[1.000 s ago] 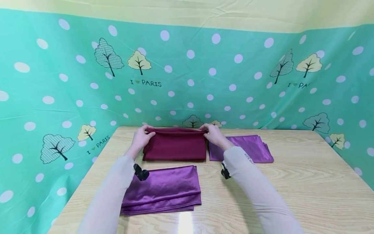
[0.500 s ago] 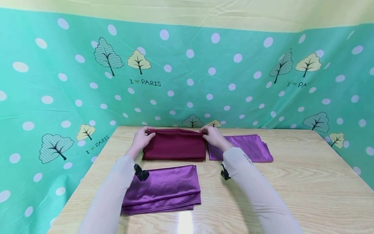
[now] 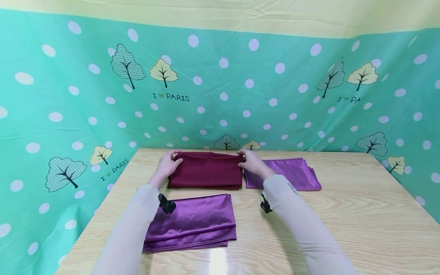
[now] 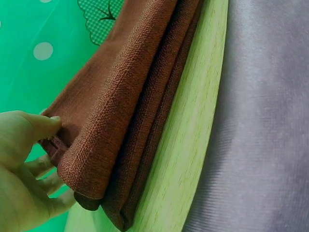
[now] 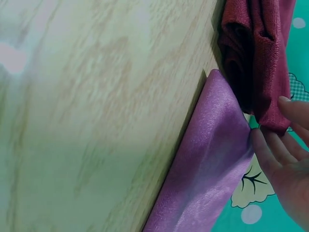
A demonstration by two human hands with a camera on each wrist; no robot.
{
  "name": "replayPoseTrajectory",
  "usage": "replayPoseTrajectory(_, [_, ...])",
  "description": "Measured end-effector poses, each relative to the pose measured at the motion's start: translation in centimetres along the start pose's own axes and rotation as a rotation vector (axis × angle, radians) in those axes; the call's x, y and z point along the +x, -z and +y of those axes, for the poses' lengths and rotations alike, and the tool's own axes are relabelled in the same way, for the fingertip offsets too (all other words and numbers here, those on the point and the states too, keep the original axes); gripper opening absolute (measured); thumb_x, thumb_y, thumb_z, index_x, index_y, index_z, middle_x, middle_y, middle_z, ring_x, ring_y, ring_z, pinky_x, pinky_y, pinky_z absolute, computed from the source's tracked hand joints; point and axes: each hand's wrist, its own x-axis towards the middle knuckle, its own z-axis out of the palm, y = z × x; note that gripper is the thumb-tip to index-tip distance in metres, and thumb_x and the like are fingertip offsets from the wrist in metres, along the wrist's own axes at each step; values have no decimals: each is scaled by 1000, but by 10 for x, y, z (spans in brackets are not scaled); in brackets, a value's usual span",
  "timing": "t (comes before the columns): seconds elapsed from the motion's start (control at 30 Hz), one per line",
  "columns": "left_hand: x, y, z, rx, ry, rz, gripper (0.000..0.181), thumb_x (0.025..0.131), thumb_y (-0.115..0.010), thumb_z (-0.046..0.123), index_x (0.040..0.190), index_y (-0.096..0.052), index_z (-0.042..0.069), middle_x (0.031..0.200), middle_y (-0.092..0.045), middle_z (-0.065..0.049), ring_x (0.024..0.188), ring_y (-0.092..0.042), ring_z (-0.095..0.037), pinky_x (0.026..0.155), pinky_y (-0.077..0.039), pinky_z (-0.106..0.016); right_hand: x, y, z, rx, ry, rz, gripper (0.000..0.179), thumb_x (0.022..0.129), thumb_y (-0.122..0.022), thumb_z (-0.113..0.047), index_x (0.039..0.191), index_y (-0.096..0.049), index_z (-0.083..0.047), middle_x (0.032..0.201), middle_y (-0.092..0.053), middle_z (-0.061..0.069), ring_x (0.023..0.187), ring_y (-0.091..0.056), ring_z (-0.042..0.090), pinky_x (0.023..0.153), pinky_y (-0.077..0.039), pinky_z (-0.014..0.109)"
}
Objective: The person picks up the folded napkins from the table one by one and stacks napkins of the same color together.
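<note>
A folded maroon cloth (image 3: 206,172) lies at the back of the table, its layers showing along the side in both wrist views. At its far left corner my left hand (image 3: 167,165) pinches the fabric, thumb on top; the other fingers (image 4: 55,205) are spread along the cloth's end in the left wrist view. My right hand (image 3: 252,163) holds the far right corner between thumb and fingers, and some fingertips are partly hidden by the cloth (image 5: 270,72). Just right of it, partly under my right wrist, lies a folded purple satin cloth (image 3: 292,175).
A second folded purple satin cloth (image 3: 196,219) lies nearer on the wooden table (image 3: 361,214), partly behind my left forearm. A green dotted curtain (image 3: 220,84) hangs right behind the table's far edge. Small black wrist cameras (image 3: 167,204) sit on both wrists.
The raised far edge of the maroon cloth has come down and lies flatter. My right hand has shifted slightly at its corner; the left has barely moved. Both purple cloths stay put.
</note>
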Motion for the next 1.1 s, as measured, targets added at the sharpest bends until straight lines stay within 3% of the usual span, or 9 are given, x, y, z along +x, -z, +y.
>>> replayPoseTrajectory(0.3, [-2,0,-2,24,25,-29,49,89,-55,15,133,-40,1,107,-56,-28,95,-55,-36,82,-44,-44,-4,0,1,40,-31,-18,59,85,-61,-5,137,-33,0,138,-39,19,118,-47,34,93,-43,41])
replayPoseTrajectory(0.67, [-9,6,0,-10,76,-82,50,90,-53,16,134,-37,-3,117,-52,-31,102,-55,-39,86,-45,-44,-10,4,3,98,-25,-35,62,87,-58,-4,141,-26,0,141,-35,19,120,-46,34,93,-43,41])
replayPoseTrajectory(0.9, [-12,12,-1,-32,87,-104,46,91,-51,15,132,-40,-4,122,-51,-28,108,-53,-38,88,-45,-43,-14,8,2,71,-16,-3,57,87,-57,-4,137,-32,2,135,-40,22,116,-49,34,92,-44,41])
replayPoseTrajectory(1.1, [-14,19,-5,-17,48,-86,43,90,-53,14,128,-45,-5,119,-53,-27,107,-54,-37,85,-46,-42,-20,12,-1,8,29,18,46,86,-58,-5,128,-43,4,124,-49,23,110,-52,35,90,-45,41])
